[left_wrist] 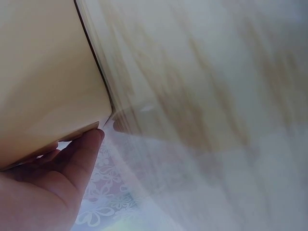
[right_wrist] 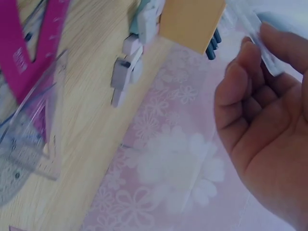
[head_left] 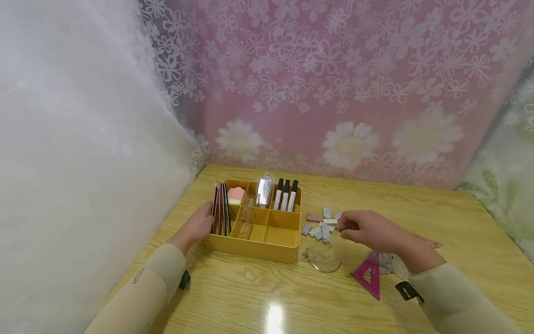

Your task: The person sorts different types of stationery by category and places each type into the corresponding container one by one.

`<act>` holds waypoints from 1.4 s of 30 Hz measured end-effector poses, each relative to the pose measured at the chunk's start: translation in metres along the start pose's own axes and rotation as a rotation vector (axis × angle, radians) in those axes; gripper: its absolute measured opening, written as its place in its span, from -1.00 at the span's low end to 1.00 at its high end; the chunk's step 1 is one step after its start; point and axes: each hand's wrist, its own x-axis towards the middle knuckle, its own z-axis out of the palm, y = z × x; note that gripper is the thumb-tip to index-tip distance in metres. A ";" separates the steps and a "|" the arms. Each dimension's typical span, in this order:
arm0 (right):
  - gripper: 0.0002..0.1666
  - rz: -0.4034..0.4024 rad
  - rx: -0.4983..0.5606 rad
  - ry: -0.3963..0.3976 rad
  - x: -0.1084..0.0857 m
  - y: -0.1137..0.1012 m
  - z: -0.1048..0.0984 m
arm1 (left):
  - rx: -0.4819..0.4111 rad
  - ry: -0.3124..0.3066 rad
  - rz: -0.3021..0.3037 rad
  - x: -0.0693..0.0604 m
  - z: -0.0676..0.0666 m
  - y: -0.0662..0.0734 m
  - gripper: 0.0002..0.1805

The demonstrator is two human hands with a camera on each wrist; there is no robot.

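My left hand (head_left: pixel 199 225) grips the left side of a yellow divided organizer (head_left: pixel 254 249), its fingers at the wall's edge in the left wrist view. Beside that hand, several pencils (head_left: pixel 220 213) stand in the left compartments. My right hand (head_left: pixel 373 232) is raised over the table, right of the organizer. In the right wrist view its thumb and fingers pinch a clear plastic strip (right_wrist: pixel 262 43); its exact kind cannot be told. Nearest to this hand lies a loose pile of pastel erasers (head_left: pixel 325 233).
The organizer also holds pink and yellow sticky notes (head_left: pixel 236 195), a clear case (head_left: pixel 264 191), black-capped markers (head_left: pixel 286 197) and a clear ruler (head_left: pixel 246 218). A clear protractor (head_left: pixel 323 261) and a magenta set square (head_left: pixel 374 280) lie in front. A flowered curtain (head_left: pixel 313 93) hangs behind.
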 end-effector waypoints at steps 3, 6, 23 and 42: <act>-0.88 0.011 0.035 0.044 0.003 -0.004 -0.001 | -0.002 0.000 0.003 0.000 0.000 0.000 -0.37; -0.82 -0.010 0.062 0.078 0.005 -0.009 -0.003 | -0.008 -0.001 0.004 0.000 0.000 0.000 -0.37; -0.73 -0.119 0.180 0.150 0.030 -0.048 -0.012 | -0.018 -0.010 -0.009 0.001 0.000 0.000 -0.37; -0.69 -0.101 0.340 0.231 0.094 -0.091 -0.006 | 0.004 -0.005 0.039 0.001 -0.001 0.000 -0.38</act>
